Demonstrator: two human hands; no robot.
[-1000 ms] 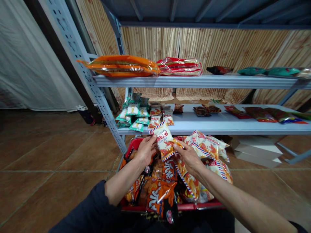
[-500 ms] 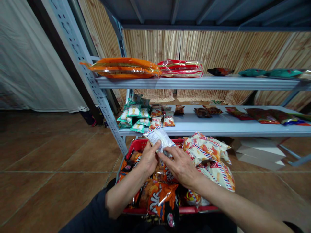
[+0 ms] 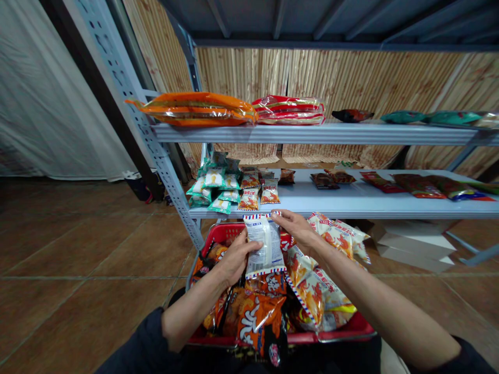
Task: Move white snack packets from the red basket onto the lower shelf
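Observation:
My left hand (image 3: 236, 255) is closed on the left side of a white snack bag (image 3: 265, 254), its thumb across the printed back. The bag is upright, with striped top and bottom edges. My right hand (image 3: 294, 226) pinches the bag's top right corner. Under both hands stands a red basket (image 3: 312, 337). Orange-and-black snack bags (image 3: 253, 319) lie in its left and middle part, and white-and-orange snack bags (image 3: 322, 291) are piled on its right.
On the lower shelf (image 3: 331, 208) ahead sit green-and-white packets (image 3: 215, 177), small white-and-orange packets (image 3: 249, 198) and several darker packets. The upper shelf carries a long orange package (image 3: 195, 109) and a red one (image 3: 288, 110). White boxes (image 3: 413, 246) stand beneath, at right.
The white snack bag has been turned upright and lowered toward me. My right hand has moved up to its top corner. Some white-and-orange bags on the right have shifted down into the basket.

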